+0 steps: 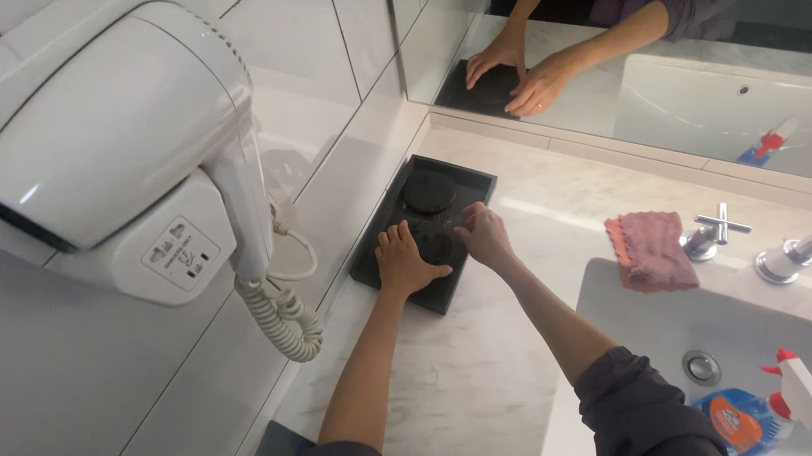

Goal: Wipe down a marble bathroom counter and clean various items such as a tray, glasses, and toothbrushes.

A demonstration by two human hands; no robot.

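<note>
The left hand lies flat and open on the black tray, the right hand maybe pinches a round black coaster; move gently.

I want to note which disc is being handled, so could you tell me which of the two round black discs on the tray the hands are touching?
The nearer disc on the tray: left hand and right hand flank it. The far disc lies untouched.

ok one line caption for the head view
Both hands, left and right, rest on a black tray on a marble counter, hairdryer on the wall.
</note>
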